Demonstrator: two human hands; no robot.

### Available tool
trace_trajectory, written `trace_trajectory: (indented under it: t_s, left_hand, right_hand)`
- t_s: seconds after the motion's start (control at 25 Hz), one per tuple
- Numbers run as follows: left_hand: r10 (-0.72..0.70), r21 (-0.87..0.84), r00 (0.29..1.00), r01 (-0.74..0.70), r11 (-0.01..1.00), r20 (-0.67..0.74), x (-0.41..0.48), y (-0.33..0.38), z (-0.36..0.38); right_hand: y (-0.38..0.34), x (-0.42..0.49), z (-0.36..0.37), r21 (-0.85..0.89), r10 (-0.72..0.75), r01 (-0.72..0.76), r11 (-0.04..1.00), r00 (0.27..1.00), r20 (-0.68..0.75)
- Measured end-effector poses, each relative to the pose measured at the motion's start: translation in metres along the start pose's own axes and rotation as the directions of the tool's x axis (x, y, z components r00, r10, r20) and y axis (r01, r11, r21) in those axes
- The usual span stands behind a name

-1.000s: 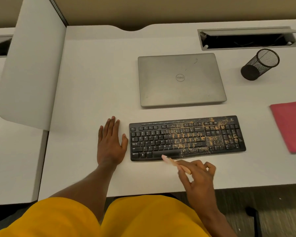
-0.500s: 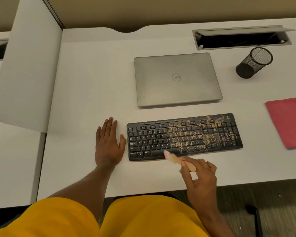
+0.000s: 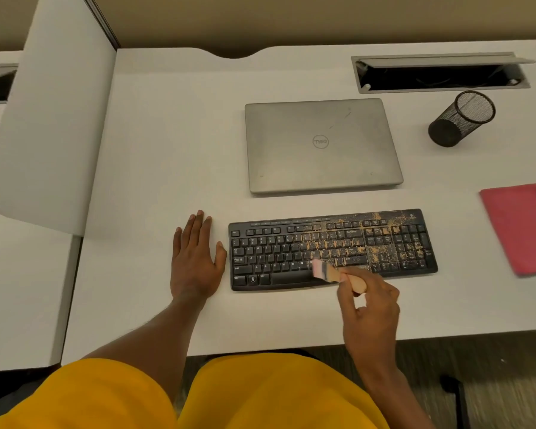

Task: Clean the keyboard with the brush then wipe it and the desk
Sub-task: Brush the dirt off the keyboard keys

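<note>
Orange grit [image 3: 381, 250] is covering the three-o'clock half of the keyboard [image 3: 291, 258]. We are pinching the brush [image 3: 325, 271] in our right hand [image 3: 370, 308] at its six-o'clock edge, left hand [image 3: 195, 264] lying flat at nine o'clock, fingers [image 3: 200, 226] together; short, light strokes seem wisest.

Bright, even, soft light on the desk [image 3: 174, 134], no glare. Faint soft shadow along the near edge of the laptop [image 3: 322, 144]. Brush [image 3: 331, 274], nearer than the laptop, is motion-blurred. Straight lines bow far left and right of the laptop. Slightly soft overall.
</note>
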State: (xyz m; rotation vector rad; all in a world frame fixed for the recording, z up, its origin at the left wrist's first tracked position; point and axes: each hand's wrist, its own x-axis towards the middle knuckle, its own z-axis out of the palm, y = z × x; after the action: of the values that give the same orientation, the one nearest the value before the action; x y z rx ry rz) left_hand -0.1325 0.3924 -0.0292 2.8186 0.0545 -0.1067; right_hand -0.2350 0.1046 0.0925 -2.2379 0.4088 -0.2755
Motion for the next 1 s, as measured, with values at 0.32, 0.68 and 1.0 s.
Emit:
trace_trajectory:
  t_s: [0.32,0.68,1.0]
  left_hand:
    - [0.004,0.01,1.0,-0.004,1.0,-0.004,0.0,0.0,0.0]
    - [0.01,0.01,1.0,-0.01,1.0,0.006,0.002,-0.001,-0.001]
    - [0.01,0.022,1.0,-0.011,1.0,0.012,0.003,-0.001,-0.001]
  right_hand:
    - [0.004,0.038,0.004,-0.119,0.012,0.004,0.993,0.992,0.127]
    - [-0.041,0.123,0.004,-0.259,-0.103,0.152,0.954,0.976,0.194]
    - [-0.071,0.149,0.038,-0.284,-0.128,0.31,0.907,0.848,0.514]
